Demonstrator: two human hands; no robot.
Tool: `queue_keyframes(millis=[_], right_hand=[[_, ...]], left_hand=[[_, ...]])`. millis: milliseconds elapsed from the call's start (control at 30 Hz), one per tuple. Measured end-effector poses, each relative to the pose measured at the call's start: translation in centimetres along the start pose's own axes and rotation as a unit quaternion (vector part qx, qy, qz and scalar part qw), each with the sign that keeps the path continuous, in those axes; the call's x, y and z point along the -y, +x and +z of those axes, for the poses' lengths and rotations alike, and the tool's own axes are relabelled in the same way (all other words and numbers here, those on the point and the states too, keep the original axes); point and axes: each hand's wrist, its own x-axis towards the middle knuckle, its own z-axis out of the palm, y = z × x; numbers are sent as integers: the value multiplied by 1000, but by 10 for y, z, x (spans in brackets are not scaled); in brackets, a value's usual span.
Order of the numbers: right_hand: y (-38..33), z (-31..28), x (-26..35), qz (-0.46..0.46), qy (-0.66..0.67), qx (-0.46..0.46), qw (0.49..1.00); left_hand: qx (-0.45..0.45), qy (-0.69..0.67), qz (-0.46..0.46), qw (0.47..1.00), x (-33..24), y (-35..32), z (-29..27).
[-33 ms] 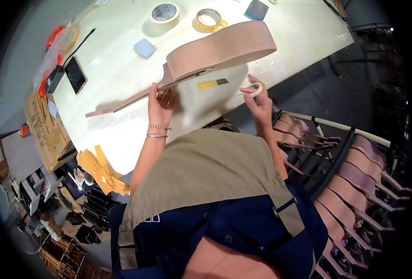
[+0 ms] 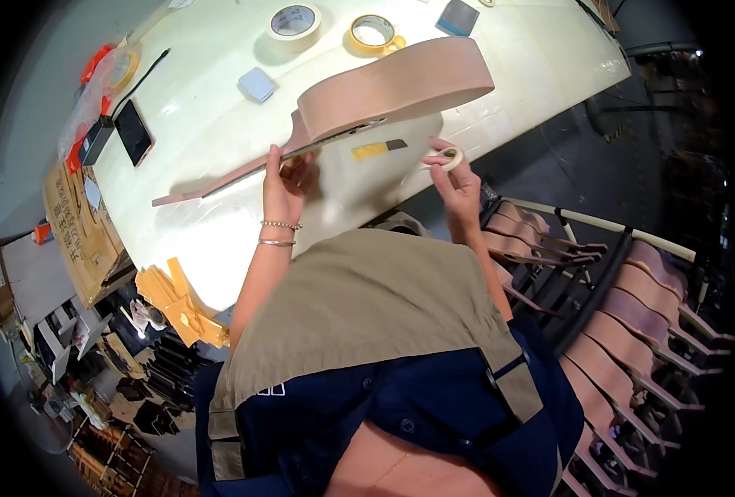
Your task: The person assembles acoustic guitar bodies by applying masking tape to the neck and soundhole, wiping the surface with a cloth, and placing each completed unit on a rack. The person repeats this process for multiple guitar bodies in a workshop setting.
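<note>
An unfinished pinkish guitar stands on its side on the pale table, its neck slanting down to the left. My left hand is closed around the neck close to where it meets the body. Just right of the guitar, my right hand has a small roll of cream masking tape between its fingers, apart from the guitar. On the table between the hands lies a small cutter blade wrapped in yellow tape.
Behind the guitar are a wide tape roll, a yellow tape roll, a grey-blue block and a folded pale paper. A phone lies far left. Right of me, racks hold several guitar bodies.
My right hand has shifted slightly left with the tape roll, its fingers drawn in a little. My left hand and the guitar have barely moved.
</note>
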Motion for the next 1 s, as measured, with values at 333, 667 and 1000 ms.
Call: queue_keyframes(millis=[333, 667, 1000], right_hand=[[15, 82, 78, 141, 281, 20, 949], [9, 100, 81, 63, 230, -44, 970], [40, 20, 60, -41, 63, -204, 976]], left_hand=[[121, 171, 34, 977, -22, -47, 14], [142, 265, 288, 909, -10, -76, 50], [-13, 301, 270, 914, -65, -61, -81]])
